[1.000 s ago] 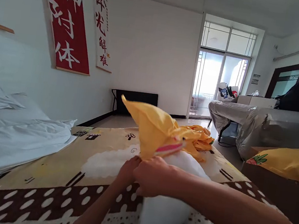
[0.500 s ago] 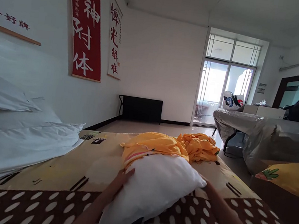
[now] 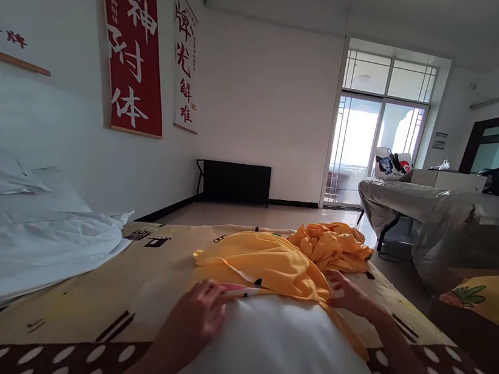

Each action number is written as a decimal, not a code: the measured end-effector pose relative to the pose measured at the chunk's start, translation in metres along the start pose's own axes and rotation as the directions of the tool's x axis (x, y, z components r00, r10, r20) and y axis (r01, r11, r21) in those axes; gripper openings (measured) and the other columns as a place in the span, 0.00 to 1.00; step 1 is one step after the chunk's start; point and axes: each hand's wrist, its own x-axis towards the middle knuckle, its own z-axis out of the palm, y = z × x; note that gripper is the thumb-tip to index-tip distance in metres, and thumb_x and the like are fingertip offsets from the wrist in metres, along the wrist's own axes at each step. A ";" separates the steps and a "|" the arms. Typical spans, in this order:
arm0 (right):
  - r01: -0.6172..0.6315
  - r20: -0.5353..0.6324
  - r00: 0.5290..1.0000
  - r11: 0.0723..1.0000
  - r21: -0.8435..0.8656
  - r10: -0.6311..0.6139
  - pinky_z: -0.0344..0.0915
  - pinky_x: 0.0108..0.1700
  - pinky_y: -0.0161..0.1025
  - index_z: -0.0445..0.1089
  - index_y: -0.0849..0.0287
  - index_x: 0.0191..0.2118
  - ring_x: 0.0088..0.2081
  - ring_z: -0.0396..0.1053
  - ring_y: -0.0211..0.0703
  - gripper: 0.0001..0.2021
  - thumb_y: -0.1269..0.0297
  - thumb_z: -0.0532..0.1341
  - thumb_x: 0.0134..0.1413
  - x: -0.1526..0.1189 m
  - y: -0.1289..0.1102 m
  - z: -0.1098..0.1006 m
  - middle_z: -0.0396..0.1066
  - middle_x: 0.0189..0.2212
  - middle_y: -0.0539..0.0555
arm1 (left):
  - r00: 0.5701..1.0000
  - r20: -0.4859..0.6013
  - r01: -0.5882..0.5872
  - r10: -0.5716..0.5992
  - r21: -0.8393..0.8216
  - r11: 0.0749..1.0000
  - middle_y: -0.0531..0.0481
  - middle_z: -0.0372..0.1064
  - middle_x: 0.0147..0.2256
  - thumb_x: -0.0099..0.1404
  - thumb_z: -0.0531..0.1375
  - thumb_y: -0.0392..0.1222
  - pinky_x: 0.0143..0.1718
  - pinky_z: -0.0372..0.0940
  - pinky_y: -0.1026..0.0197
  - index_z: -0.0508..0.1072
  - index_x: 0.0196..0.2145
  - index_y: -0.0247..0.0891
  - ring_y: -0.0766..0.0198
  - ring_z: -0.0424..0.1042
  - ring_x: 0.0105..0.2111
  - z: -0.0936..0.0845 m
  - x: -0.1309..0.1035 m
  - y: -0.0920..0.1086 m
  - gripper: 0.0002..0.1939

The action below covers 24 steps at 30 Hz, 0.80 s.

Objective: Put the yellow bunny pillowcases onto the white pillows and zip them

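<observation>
A white pillow [image 3: 286, 357] lies in front of me on the bed, its far end inside a yellow pillowcase [image 3: 262, 259]. At the near left edge of the opening, my left hand [image 3: 203, 313] is closed, fingers curled on the pillowcase's pink and white trim. My right hand [image 3: 349, 297] is at the opening's right side, thumb and fingers on the yellow cloth; its fingertips are partly hidden by folds. Yellow fabric hangs down over the pillow's right side below that wrist.
A crumpled yellow cloth [image 3: 334, 244] lies just beyond the pillowcase. White bedding [image 3: 30, 244] is heaped at the left by the wall. The patterned bed cover [image 3: 93, 289] spreads underneath. To the right are a yellow pillow [image 3: 496, 299] and a plastic-covered table [image 3: 466, 218].
The pillowcase opening has come nearer and now covers the pillow's right corner. My left hand has gone from the pillow's side to the trim; my right hand has emerged from behind the pillow.
</observation>
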 end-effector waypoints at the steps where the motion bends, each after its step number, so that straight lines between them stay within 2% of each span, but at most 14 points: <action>1: 0.082 -0.047 0.996 0.997 -0.004 -0.082 0.68 0.44 0.43 0.61 0.55 0.57 0.46 0.68 0.47 0.36 0.64 0.67 0.36 0.006 -0.010 0.011 0.69 0.48 0.57 | 0.995 -0.035 -0.096 0.095 -0.038 0.995 0.41 0.66 0.50 0.60 0.51 0.40 0.51 0.59 0.49 0.68 0.49 0.40 0.53 0.64 0.50 0.001 0.006 0.015 0.20; 3: 0.193 -0.095 0.976 0.979 -0.061 -0.198 0.66 0.48 0.44 0.54 0.55 0.61 0.50 0.66 0.48 0.42 0.66 0.67 0.36 0.017 -0.033 0.043 0.66 0.51 0.59 | 0.968 -0.062 -0.248 0.244 -0.074 0.966 0.43 0.61 0.57 0.57 0.52 0.36 0.56 0.54 0.49 0.61 0.57 0.41 0.54 0.58 0.57 0.010 0.023 0.044 0.28; 4: 0.198 -0.152 0.965 0.974 -0.111 -0.214 0.65 0.49 0.44 0.56 0.56 0.59 0.48 0.67 0.47 0.37 0.68 0.65 0.39 0.021 -0.044 0.061 0.68 0.49 0.58 | 0.956 -0.057 -0.291 0.287 -0.073 0.954 0.43 0.58 0.59 0.55 0.52 0.33 0.58 0.51 0.48 0.58 0.59 0.40 0.54 0.55 0.59 0.017 0.031 0.056 0.32; 6: 0.158 -0.243 0.948 0.966 -0.203 -0.206 0.66 0.46 0.43 0.66 0.57 0.50 0.42 0.70 0.46 0.21 0.72 0.58 0.47 0.024 -0.060 0.094 0.72 0.40 0.56 | 0.952 -0.012 -0.305 0.305 -0.092 0.948 0.42 0.59 0.59 0.54 0.52 0.31 0.58 0.50 0.48 0.58 0.59 0.38 0.54 0.56 0.59 0.038 0.046 0.070 0.33; 8: 0.216 -0.204 0.939 0.935 -0.280 -0.278 0.65 0.46 0.43 0.71 0.57 0.38 0.39 0.70 0.45 0.13 0.76 0.53 0.49 0.018 -0.070 0.113 0.73 0.35 0.55 | 0.970 0.014 -0.236 0.241 -0.152 0.960 0.41 0.64 0.54 0.54 0.52 0.32 0.57 0.52 0.49 0.63 0.55 0.37 0.55 0.61 0.55 0.063 0.055 0.073 0.29; 10: 0.311 -0.134 0.925 0.912 -0.266 -0.355 0.64 0.47 0.41 0.72 0.55 0.34 0.40 0.70 0.44 0.15 0.78 0.52 0.49 0.005 -0.077 0.113 0.74 0.35 0.53 | 0.985 -0.021 -0.173 0.173 -0.231 0.957 0.43 0.70 0.47 0.56 0.53 0.34 0.53 0.56 0.51 0.69 0.47 0.38 0.56 0.66 0.49 0.084 0.055 0.068 0.19; 13: 0.408 -0.056 0.908 0.907 -0.110 -0.415 0.64 0.48 0.36 0.70 0.49 0.44 0.44 0.70 0.40 0.18 0.76 0.54 0.51 -0.014 -0.088 0.092 0.73 0.42 0.50 | 0.959 -0.226 -0.236 0.169 -0.313 0.920 0.45 0.71 0.35 0.61 0.51 0.37 0.43 0.62 0.53 0.72 0.36 0.40 0.57 0.68 0.39 0.093 0.045 0.056 0.10; 14: 0.434 -0.039 0.898 0.896 -0.092 -0.439 0.63 0.49 0.36 0.67 0.49 0.49 0.47 0.68 0.40 0.20 0.73 0.56 0.51 -0.018 -0.090 0.084 0.71 0.46 0.50 | 0.934 -0.321 -0.266 0.157 -0.327 0.907 0.45 0.70 0.32 0.62 0.50 0.39 0.39 0.63 0.54 0.72 0.34 0.39 0.57 0.67 0.35 0.088 0.041 0.052 0.10; 16: 0.444 -0.066 0.885 0.877 -0.185 -0.461 0.59 0.55 0.41 0.58 0.49 0.59 0.55 0.61 0.46 0.30 0.68 0.61 0.47 -0.019 -0.089 0.073 0.63 0.56 0.55 | 0.868 -0.485 -0.307 0.110 -0.349 0.885 0.45 0.69 0.28 0.65 0.50 0.42 0.35 0.63 0.56 0.72 0.33 0.39 0.59 0.67 0.32 0.069 0.032 0.046 0.12; 18: 0.365 -0.152 0.889 0.867 -0.338 -0.433 0.51 0.59 0.49 0.50 0.51 0.63 0.60 0.54 0.52 0.39 0.69 0.62 0.43 -0.012 -0.080 0.069 0.54 0.61 0.59 | 0.804 -0.587 -0.355 0.094 -0.346 0.869 0.47 0.69 0.26 0.66 0.50 0.44 0.32 0.64 0.59 0.73 0.32 0.40 0.61 0.67 0.29 0.043 0.024 0.040 0.13; 19: 0.317 -0.174 0.898 0.869 -0.381 -0.404 0.50 0.59 0.50 0.49 0.52 0.64 0.60 0.54 0.53 0.40 0.71 0.61 0.42 -0.007 -0.073 0.069 0.55 0.61 0.60 | 0.781 -0.615 -0.381 0.108 -0.333 0.862 0.47 0.69 0.25 0.66 0.50 0.44 0.31 0.64 0.60 0.73 0.31 0.40 0.61 0.67 0.27 0.030 0.020 0.036 0.14; 20: 0.274 -0.169 0.917 0.876 -0.397 -0.363 0.51 0.58 0.48 0.51 0.53 0.64 0.58 0.57 0.51 0.39 0.72 0.59 0.42 -0.001 -0.066 0.069 0.59 0.59 0.60 | 0.759 -0.638 -0.410 0.133 -0.309 0.858 0.48 0.69 0.24 0.66 0.50 0.44 0.29 0.64 0.60 0.74 0.31 0.40 0.62 0.67 0.26 0.017 0.017 0.033 0.14; 22: 0.201 -0.138 0.951 0.894 -0.401 -0.276 0.56 0.51 0.42 0.62 0.55 0.57 0.49 0.65 0.47 0.31 0.74 0.56 0.42 0.007 -0.051 0.065 0.69 0.49 0.57 | 0.721 -0.666 -0.453 0.189 -0.247 0.857 0.48 0.70 0.23 0.64 0.53 0.45 0.30 0.66 0.61 0.75 0.29 0.39 0.63 0.68 0.25 -0.006 0.010 0.026 0.13; 24: 0.108 -0.172 0.964 0.890 -0.444 -0.203 0.57 0.43 0.39 0.72 0.55 0.42 0.40 0.69 0.45 0.20 0.75 0.53 0.43 0.011 -0.041 0.056 0.75 0.38 0.53 | 0.743 -0.629 -0.448 0.229 -0.214 0.868 0.49 0.72 0.23 0.60 0.57 0.46 0.33 0.67 0.61 0.76 0.27 0.39 0.63 0.70 0.25 -0.023 0.003 0.018 0.12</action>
